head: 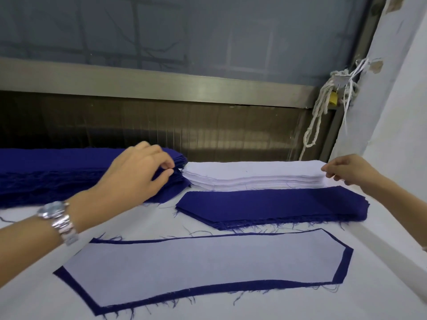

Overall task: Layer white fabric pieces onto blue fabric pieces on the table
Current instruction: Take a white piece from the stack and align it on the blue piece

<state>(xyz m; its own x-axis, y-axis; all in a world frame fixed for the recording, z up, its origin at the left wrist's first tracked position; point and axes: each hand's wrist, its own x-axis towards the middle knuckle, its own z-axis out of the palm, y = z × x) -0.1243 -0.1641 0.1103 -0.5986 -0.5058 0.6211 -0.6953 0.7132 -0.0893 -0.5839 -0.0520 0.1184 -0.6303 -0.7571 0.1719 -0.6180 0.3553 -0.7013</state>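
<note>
White cloth covers the table [161,218], and a grey window with a metal frame is seen behind it. At far left a tall stack of dark blue cut fabric pieces [46,172] is laid. Its pointed right end is pinched between thumb and forefinger of the left hand [138,174], on whose wrist a silver metal wristwatch [57,215] is worn. In the foreground a long white fabric piece [208,262] is laid flat on a slightly larger dark blue fabric piece [76,287], so that a blue border shows all round. Behind it a low stack of dark blue pointed pieces [272,206] is set, and just beyond that a stack of white fabric pieces [254,175]. The right end of the white stack is gripped by the curled fingertips of the right hand [346,169].
</note>
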